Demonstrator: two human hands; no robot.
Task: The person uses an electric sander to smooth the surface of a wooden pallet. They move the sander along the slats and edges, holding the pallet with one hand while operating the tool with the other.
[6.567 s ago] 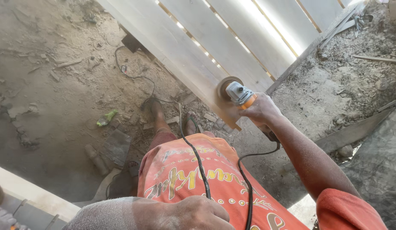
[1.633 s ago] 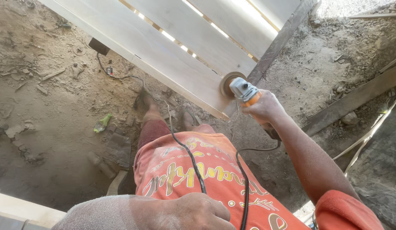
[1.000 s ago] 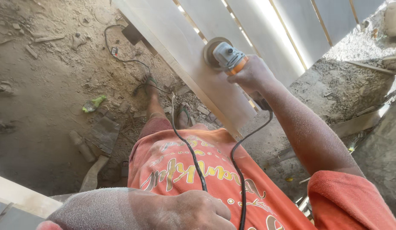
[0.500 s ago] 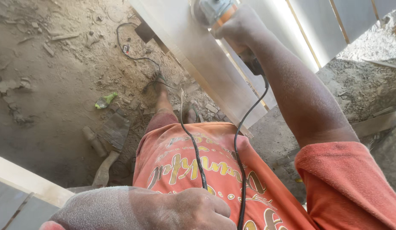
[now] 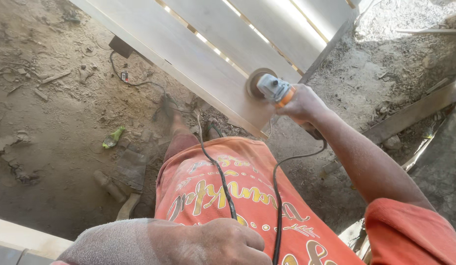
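Right hand [image 5: 302, 104] wrapped tight round angle grinder [image 5: 274, 90], disc flat on near edge of pale wooden panel [image 5: 213, 54]. Back down from upper slats of 0.5 s ago, so sanding pass now on lower board. Left hand [image 5: 223, 243] closed on black cable [image 5: 215, 169] at waist. Green scrap [image 5: 112, 137] on dirt ground [image 5: 51, 113].

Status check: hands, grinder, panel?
Right hand grips grinder, disc on slatted panel. Left hand holds the cord at the waist. Nothing blocking the disc.
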